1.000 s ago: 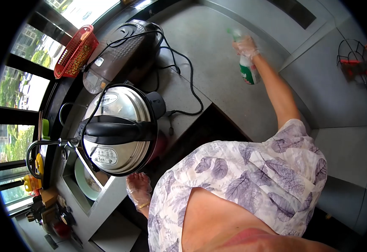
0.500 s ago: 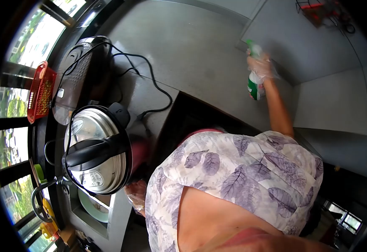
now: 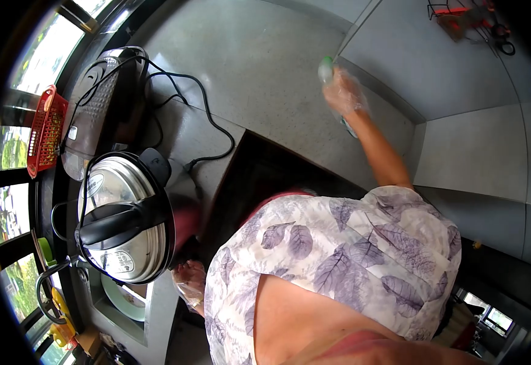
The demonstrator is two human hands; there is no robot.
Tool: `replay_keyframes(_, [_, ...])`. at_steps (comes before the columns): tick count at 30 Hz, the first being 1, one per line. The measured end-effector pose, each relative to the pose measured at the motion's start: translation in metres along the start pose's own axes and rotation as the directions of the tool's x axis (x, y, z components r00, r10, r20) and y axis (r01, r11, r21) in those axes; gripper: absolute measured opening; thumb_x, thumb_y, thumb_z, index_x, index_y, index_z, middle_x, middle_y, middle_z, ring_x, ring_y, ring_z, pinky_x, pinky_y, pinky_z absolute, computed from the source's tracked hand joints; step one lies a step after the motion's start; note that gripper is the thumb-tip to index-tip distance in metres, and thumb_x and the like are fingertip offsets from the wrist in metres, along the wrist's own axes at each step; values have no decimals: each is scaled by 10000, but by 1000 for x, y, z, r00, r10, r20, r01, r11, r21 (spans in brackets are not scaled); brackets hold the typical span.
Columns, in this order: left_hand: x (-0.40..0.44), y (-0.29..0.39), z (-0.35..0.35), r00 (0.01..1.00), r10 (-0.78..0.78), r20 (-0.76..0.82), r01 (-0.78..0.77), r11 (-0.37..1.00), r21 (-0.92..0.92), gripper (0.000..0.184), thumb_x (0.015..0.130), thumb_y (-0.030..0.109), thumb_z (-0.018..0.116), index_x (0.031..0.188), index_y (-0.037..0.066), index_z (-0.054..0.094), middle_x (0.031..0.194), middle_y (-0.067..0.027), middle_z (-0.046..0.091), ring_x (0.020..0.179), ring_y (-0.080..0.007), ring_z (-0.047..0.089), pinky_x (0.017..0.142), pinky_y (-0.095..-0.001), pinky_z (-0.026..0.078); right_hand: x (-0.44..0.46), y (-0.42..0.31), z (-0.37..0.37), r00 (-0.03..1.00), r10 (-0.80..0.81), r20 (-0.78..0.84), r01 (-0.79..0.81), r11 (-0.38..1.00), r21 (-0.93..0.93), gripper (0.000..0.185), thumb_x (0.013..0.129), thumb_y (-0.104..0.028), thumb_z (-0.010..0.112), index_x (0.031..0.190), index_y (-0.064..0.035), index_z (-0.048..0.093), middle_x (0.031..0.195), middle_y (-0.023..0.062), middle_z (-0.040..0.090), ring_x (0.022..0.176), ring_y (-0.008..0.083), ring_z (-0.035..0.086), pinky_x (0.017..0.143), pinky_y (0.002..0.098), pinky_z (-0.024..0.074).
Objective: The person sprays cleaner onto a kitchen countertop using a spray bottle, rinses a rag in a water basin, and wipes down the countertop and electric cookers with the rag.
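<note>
My right hand (image 3: 343, 92), in a clear plastic glove, grips a spray bottle (image 3: 324, 72) with a green top, held over the grey worktop (image 3: 277, 79). Most of the bottle is hidden behind the hand. Low at the left, my left hand (image 3: 189, 283), also gloved in clear plastic, is beside my body near the counter edge. Its fingers are small and partly hidden, so I cannot make out whether they hold anything. Nearest to it stands a cooker (image 3: 119, 213) with a steel lid and black handle.
A dark brown appliance (image 3: 95, 109) with a patterned top stands behind the cooker, its black cord (image 3: 217, 128) looping over the worktop. A red basket (image 3: 48, 131) is by the windows. A sink (image 3: 122, 328) holds a pale green bowl (image 3: 116, 299). A rack with scissors (image 3: 500, 38) hangs upper right.
My right hand has moved left and slightly up with the spray bottle, whose green and white body is now mostly hidden. The whole view has shifted slightly.
</note>
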State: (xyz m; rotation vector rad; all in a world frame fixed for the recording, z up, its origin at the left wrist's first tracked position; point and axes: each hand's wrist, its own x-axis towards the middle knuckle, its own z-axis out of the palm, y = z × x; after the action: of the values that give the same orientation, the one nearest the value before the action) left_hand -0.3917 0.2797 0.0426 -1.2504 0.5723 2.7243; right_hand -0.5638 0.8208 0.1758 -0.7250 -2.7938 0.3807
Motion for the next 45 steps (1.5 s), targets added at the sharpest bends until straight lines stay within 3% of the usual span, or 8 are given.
replay_keyframes(10, [-1,-9,-22,998,-51,-35,51,999,-5,96,828,162,567,824,66,573,808,-39,607,743,-181,561,662,-325,476,11,17,14,1000,-12,-10,12,1000,-22,260,774,-91,521,1019,-25,576,937,236,616,890,424,587,786,477,465])
replay_keyframes(15, [27,-6,-52,992,-60,-107,61,998,5,105,838,144,543,846,41,562,824,-45,611,762,-174,568,676,-319,480,-29,-8,24,947,-275,169,262,960,97,227,761,-50,524,980,-6,565,850,230,613,806,390,606,720,466,479])
replay_keyframes(17, [34,-14,-63,929,304,212,-362,619,697,103,844,137,533,856,38,561,829,-46,611,777,-174,572,682,-316,485,-37,-26,30,912,-358,202,325,928,180,203,756,-40,526,951,2,558,827,224,609,784,377,611,702,460,483])
replay_keyframes(19, [7,-6,-18,999,-47,-1,47,999,-25,104,855,124,512,866,33,563,832,-51,622,778,-171,587,677,-309,492,-44,-53,29,898,-390,203,342,910,236,174,750,-35,529,916,8,550,806,216,605,767,366,613,689,457,484])
replay_keyframes(22, [2,1,-21,998,-58,-38,58,998,17,113,859,124,506,872,34,573,829,-50,639,755,-161,602,661,-310,494,-46,-80,40,862,-507,-2,485,823,297,160,743,-40,523,898,-9,546,815,222,605,772,379,607,694,464,478])
replay_keyframes(36, [-59,-9,-102,993,-103,55,104,994,-16,91,856,87,543,886,24,601,837,-53,653,756,-162,615,676,-296,519,-167,-44,22,860,-510,9,479,814,328,389,709,-146,624,1078,-50,545,950,169,609,903,365,591,793,426,484])
replay_keyframes(41, [-47,-7,-104,973,-216,81,215,976,14,128,867,99,502,896,32,607,820,-53,656,748,-170,624,656,-313,526,-219,16,-33,990,21,142,-70,936,346,400,758,-214,585,1123,-67,513,995,195,601,966,390,583,833,445,461])
replay_keyframes(45, [-30,-17,-79,957,-241,161,234,970,60,164,876,110,477,901,30,618,839,-68,668,734,-173,633,632,-319,516,-203,35,-45,990,93,101,-109,981,160,353,778,-222,578,1094,-73,531,978,212,615,953,399,582,813,463,469])
